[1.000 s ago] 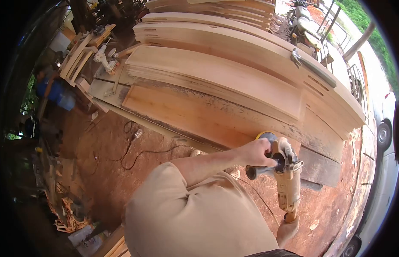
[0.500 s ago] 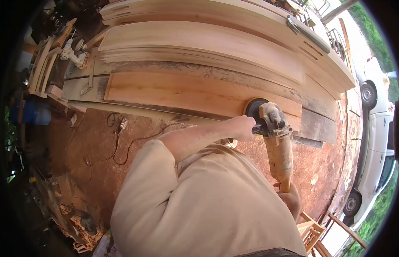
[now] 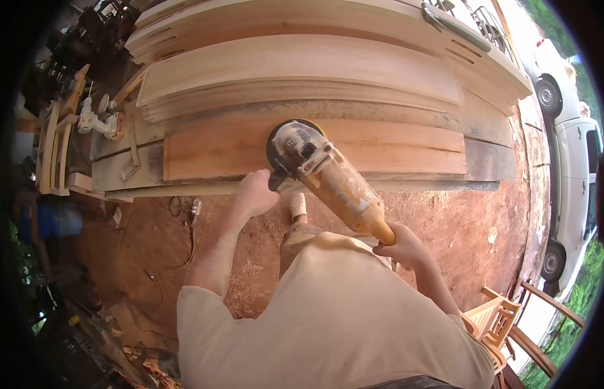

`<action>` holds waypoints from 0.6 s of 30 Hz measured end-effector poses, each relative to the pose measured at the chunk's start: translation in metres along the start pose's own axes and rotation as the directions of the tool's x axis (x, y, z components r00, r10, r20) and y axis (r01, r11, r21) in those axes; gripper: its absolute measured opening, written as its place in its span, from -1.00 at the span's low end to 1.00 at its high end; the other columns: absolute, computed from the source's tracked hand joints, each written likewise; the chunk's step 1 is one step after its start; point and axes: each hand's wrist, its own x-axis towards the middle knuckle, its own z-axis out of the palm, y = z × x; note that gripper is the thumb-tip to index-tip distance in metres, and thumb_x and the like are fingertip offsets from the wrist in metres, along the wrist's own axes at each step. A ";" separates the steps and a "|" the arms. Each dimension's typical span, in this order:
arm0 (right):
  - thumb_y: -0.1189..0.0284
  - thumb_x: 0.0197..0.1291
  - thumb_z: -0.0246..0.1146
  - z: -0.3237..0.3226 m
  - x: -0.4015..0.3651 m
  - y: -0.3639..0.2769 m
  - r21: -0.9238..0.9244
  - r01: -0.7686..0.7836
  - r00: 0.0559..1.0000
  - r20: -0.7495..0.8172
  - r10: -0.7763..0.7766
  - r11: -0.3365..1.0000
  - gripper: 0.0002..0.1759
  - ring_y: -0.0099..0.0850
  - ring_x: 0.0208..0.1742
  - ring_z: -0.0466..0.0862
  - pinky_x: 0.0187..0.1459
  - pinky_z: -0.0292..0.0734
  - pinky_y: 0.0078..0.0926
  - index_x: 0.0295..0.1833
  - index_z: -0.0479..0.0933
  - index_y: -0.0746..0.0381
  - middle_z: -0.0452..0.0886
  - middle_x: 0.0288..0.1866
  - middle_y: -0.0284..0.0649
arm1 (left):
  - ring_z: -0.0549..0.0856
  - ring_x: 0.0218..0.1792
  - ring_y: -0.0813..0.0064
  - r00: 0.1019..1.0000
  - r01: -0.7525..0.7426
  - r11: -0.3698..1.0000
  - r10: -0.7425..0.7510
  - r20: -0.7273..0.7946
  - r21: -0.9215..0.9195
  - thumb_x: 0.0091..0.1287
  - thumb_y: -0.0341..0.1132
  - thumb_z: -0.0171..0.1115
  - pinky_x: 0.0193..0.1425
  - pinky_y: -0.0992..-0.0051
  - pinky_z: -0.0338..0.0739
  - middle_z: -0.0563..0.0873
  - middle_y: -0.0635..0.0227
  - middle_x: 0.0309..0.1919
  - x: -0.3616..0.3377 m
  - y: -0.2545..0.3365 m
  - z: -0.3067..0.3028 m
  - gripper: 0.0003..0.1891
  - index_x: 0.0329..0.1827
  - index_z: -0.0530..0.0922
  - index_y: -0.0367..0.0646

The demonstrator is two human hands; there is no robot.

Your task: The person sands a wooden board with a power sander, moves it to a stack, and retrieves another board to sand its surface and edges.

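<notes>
A dusty yellow angle sander with a round disc lies across the middle of the reddish wooden board, its disc over the board's face. My left hand is closed around the black side handle near the sander's head. At the rear end of the tool's body, my right hand grips the yellow grip. The board lies along the near edge of the dusty workbench. The disc's underside is hidden.
Behind the board lie stacked pale planks, with a hammer on the rear stack. A cordless drill and a try square are at the left. A wooden chair stands at lower right, a white vehicle beyond.
Both hands have carried the sander leftward along the board, from near its right end to around its middle. The sander's body now slants more, and my right hand shows more fully.
</notes>
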 end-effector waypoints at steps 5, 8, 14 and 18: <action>0.11 0.47 0.31 0.014 0.068 -0.030 0.108 0.263 0.887 0.363 -0.284 0.959 -0.41 -0.37 0.04 0.68 0.09 0.62 -0.31 0.43 0.49 0.24 0.66 0.06 -0.15 | 0.76 0.08 -0.20 0.938 0.224 0.971 -0.192 -0.289 0.081 0.21 -0.22 0.40 0.15 0.00 0.65 0.78 -0.25 -0.07 0.008 -0.070 -0.027 -0.59 0.04 0.71 -0.33; 0.04 0.54 0.23 0.011 0.076 -0.063 0.141 0.180 0.824 0.519 -0.227 0.974 -0.32 -0.39 -0.02 0.67 0.03 0.68 -0.34 0.58 0.36 0.21 0.61 0.09 -0.20 | 0.76 0.03 -0.23 0.890 0.292 0.947 -0.219 -0.399 0.132 0.21 -0.20 0.41 0.08 -0.01 0.65 0.78 -0.26 -0.15 0.014 -0.106 -0.026 -0.63 -0.07 0.75 -0.35; 0.01 0.57 0.18 0.008 0.080 -0.029 0.219 0.273 0.777 0.524 -0.349 0.937 -0.29 -0.39 -0.19 0.64 -0.07 0.64 -0.35 0.64 0.31 0.15 0.58 0.02 -0.20 | 0.77 -0.08 -0.26 0.878 0.271 0.954 -0.190 -0.440 0.128 0.23 -0.11 0.45 -0.07 -0.02 0.64 0.75 -0.26 -0.28 0.014 -0.096 -0.020 -0.64 -0.25 0.77 -0.33; 0.01 0.58 0.15 -0.015 0.049 0.026 0.258 0.249 0.818 0.460 -0.346 0.933 -0.32 -0.41 -0.21 0.63 -0.09 0.61 -0.36 0.61 0.33 0.16 0.57 -0.02 -0.21 | 0.77 -0.07 -0.25 0.906 0.281 0.943 -0.201 -0.372 0.176 0.25 -0.10 0.46 -0.06 0.00 0.65 0.75 -0.26 -0.26 0.030 -0.018 0.007 -0.62 -0.22 0.78 -0.33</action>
